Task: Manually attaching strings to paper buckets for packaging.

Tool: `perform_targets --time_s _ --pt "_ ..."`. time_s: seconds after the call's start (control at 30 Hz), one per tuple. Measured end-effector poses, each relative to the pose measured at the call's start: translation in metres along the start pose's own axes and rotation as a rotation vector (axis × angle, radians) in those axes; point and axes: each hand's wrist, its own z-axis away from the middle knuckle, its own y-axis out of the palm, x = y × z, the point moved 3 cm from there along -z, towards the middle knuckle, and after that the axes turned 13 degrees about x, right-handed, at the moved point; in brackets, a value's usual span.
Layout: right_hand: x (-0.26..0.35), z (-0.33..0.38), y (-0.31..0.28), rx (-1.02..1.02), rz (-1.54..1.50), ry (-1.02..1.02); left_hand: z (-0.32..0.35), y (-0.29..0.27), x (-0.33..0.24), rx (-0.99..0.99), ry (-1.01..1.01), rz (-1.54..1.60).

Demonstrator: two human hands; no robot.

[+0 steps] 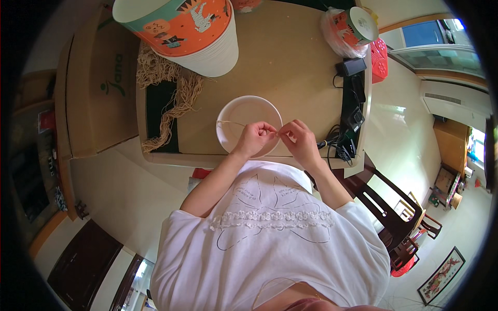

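Note:
My left hand (256, 138) is closed in a pinch over a white paper tub (224, 140). From its fingers a thin beige string (231, 123) runs left across the tub's rim. My right hand (301, 141) pinches at the tub's right side, its fingertips meeting those of the left. Whatever lies between the right fingertips is too small to make out. Left of the tub, a bundle of loose beige strings (181, 100) trails over the table's dark green surface.
A stack of white paper tubs (210, 54) with an orange printed outer one stands at the back left. At the far right are a wrapped orange tub (348, 28), black adapters (351, 67) and cables (336, 142). A large cardboard box (101, 98) borders the table's left side.

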Motion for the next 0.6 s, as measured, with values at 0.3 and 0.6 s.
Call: perform_targets --time_s 0.3,0.6 --pt "0.001 -0.002 -0.007 0.075 -0.032 0.035 0.000 -0.002 0.003 -0.024 0.004 -0.096" --pt "0.002 -0.003 -0.009 0.064 -0.091 0.041 0.017 0.004 -0.045 0.014 0.148 -0.483"
